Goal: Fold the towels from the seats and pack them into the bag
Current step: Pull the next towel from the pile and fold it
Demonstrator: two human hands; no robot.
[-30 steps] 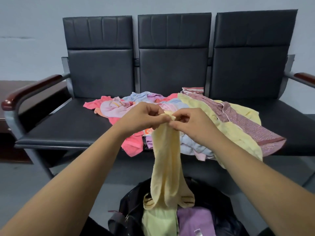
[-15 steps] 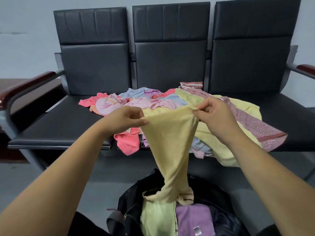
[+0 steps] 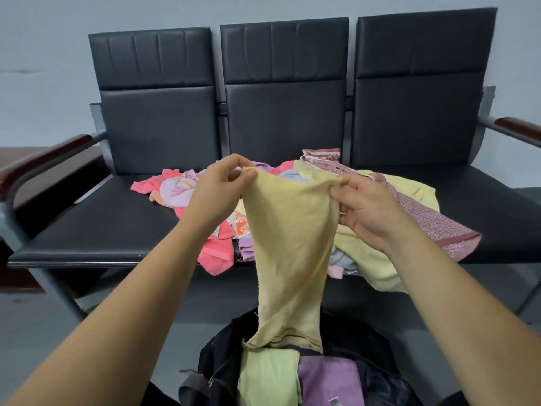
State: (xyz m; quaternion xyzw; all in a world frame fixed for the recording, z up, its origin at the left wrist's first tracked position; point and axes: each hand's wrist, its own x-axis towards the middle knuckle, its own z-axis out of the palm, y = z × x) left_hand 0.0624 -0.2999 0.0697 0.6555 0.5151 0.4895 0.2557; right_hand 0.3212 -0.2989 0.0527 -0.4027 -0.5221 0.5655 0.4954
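A pale yellow towel [image 3: 288, 244] hangs in front of me, stretched by its top edge. My left hand [image 3: 218, 190] pinches its left corner and my right hand [image 3: 364, 206] pinches its right corner. Its lower end dangles just above the open black bag [image 3: 222, 364] on the floor. Inside the bag lie a folded light green towel [image 3: 268, 376] and a folded purple towel [image 3: 328, 379]. A heap of pink, purple, blue and yellow towels [image 3: 389, 230] covers the middle seat behind my hands.
The black three-seat bench [image 3: 96, 224] stands against a grey wall, with wooden armrests at the left [image 3: 44, 155] and right [image 3: 518, 126]. A patterned maroon towel [image 3: 433, 221] drapes over the heap toward the right seat. Grey floor surrounds the bag.
My hands started together on the bunched top of the yellow towel and have drawn apart, spreading its top edge wide. The towel has lifted slightly above the bag.
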